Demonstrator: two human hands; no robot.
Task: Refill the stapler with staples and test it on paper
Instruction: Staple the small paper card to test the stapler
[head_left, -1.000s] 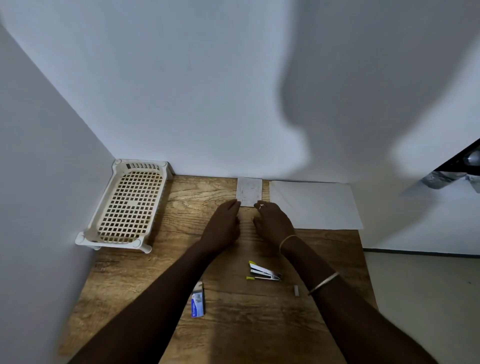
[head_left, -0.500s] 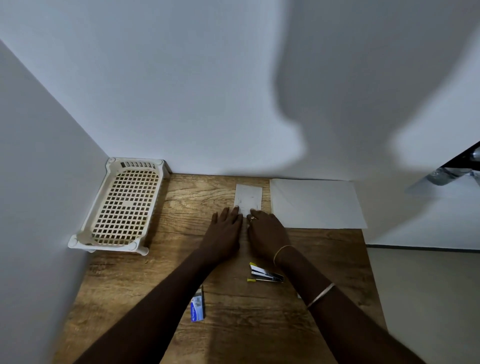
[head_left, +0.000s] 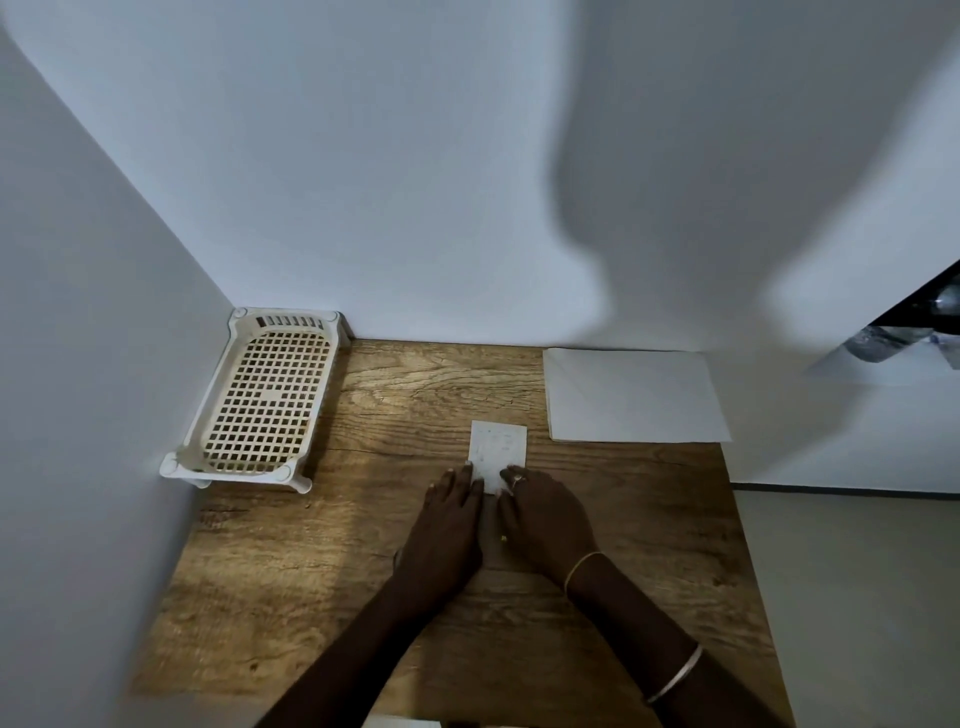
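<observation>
Both hands lie flat on the wooden surface (head_left: 322, 587), side by side. The left hand (head_left: 451, 525) and right hand (head_left: 545, 517) press fingertips on the near edge of a small paper (head_left: 498, 447); neither grip is clenched. A larger sheet (head_left: 634, 397) lies at two o'clock, a basket (head_left: 208, 462) at ten o'clock.

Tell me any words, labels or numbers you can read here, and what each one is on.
No text can be read.
Small slip of paper under the left hand and right hand: faint marks, too small and blurred to read.
Large white sheet: looks blank.
Plastic basket tray: no label visible.
</observation>
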